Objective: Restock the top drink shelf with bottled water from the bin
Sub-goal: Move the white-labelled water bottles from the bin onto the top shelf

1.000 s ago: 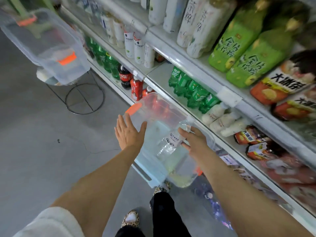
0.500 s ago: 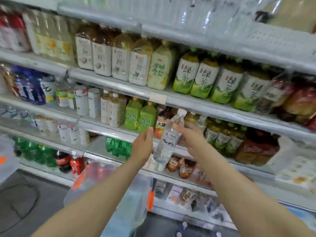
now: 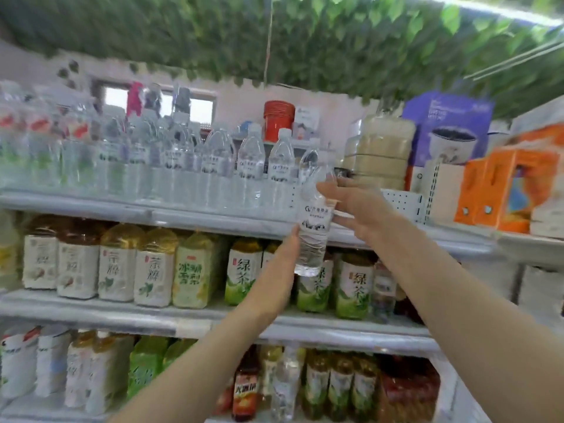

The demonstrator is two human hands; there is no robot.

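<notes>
While both forearms reach up from the frame bottom, left hand [image 3: 282, 254] lies flat on the lower left side of the water bottle [image 3: 314, 230], fingers straight and pressed together, thumb not visible. Right hand [image 3: 358, 209] holds the bottle at label height from the right, fingers [image 3: 328, 188] spread and reaching round it. Bottle is in the air, slightly tilted, base below the top shelf [image 3: 198, 216] edge, cap near the right end of the shelf's row of water bottles [image 3: 250, 166]. Green tea bottles [image 3: 244, 270] stand one shelf down, behind the hands. Orange boxes [image 3: 500, 190] far right. Blurry foliage [image 3: 305, 35] overhead.
</notes>
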